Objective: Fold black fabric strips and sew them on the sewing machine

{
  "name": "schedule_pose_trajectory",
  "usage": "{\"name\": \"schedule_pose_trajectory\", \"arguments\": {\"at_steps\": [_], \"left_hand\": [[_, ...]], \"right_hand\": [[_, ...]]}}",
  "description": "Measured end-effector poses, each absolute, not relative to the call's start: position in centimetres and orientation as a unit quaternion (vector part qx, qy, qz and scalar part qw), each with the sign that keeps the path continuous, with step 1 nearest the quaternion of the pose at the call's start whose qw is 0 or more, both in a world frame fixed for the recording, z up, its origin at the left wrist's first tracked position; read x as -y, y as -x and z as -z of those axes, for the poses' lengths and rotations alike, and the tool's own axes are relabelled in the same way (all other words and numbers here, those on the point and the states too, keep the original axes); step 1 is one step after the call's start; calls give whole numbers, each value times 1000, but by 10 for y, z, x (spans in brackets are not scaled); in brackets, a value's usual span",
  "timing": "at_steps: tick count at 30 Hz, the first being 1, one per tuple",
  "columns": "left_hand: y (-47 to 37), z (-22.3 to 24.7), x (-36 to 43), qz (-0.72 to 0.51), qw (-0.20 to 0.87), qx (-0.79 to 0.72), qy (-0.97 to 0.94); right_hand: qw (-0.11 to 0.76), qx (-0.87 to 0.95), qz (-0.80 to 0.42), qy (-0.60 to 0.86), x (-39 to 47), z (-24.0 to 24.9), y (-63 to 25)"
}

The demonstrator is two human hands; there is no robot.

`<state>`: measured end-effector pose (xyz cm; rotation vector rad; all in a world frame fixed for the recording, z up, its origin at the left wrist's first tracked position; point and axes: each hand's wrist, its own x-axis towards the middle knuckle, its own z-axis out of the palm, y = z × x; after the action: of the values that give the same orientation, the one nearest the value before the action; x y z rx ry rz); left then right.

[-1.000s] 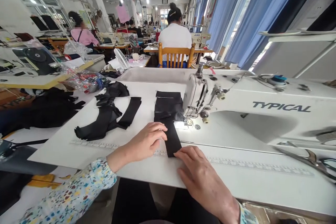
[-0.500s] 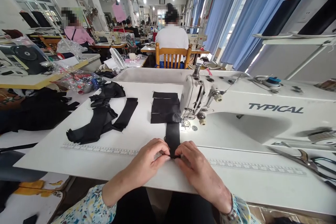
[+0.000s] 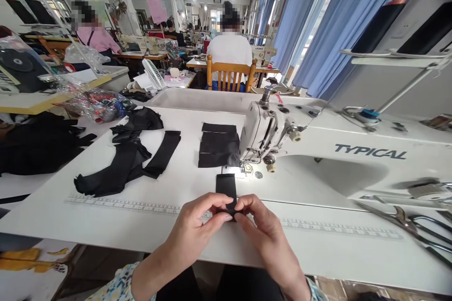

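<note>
Between my two hands is a short black fabric strip (image 3: 225,186), its near end folded and pinched. My left hand (image 3: 197,223) is closed, thumb and forefinger gripping the strip's left edge. On the right edge, my right hand (image 3: 263,228) pinches the same strip. The strip's far end lies just in front of the sewing machine (image 3: 264,136), near its presser foot. Beyond it, several joined black fabric pieces (image 3: 217,148) lie flat to the left of the needle. Part of the ruler tape (image 3: 141,209) on the table edge is hidden under my hands.
Loose black fabric strips (image 3: 116,169) lie on the left of the white tabletop (image 3: 45,211). Metal scissors (image 3: 406,225) rest at the right. Plastic bags (image 3: 95,103) and a dark cloth heap (image 3: 38,146) are further left. A person in white (image 3: 229,54) sits ahead on a wooden chair (image 3: 229,73).
The strip has come towards me, away from the joined pieces and the presser foot, with its far end now showing. Both hands have moved slightly nearer, still pinching it. The view has shifted a little.
</note>
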<state>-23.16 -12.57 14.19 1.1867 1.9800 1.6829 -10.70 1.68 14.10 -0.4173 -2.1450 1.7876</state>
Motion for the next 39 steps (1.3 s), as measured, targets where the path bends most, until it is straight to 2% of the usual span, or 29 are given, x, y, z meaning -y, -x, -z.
{"name": "schedule_pose_trajectory", "arguments": {"at_steps": [8,15,25,33,39], "left_hand": [[234,-136,123,-606,124,-648,-445],[228,-137,126,-618,133,-673,-384],[231,-139,124,-612,93,-638,-458],[228,-137,124,-581,62,-662,-469],[226,-137,124,-563,50,-668,-484]], "right_hand": [[165,790,-576,128,-16,-144,106],[162,739,-637,147,-15,-135,104],[168,734,-646,129,-14,-141,102],[180,784,-572,162,-13,-141,104],[211,828,-502,135,-10,-143,102]]}}
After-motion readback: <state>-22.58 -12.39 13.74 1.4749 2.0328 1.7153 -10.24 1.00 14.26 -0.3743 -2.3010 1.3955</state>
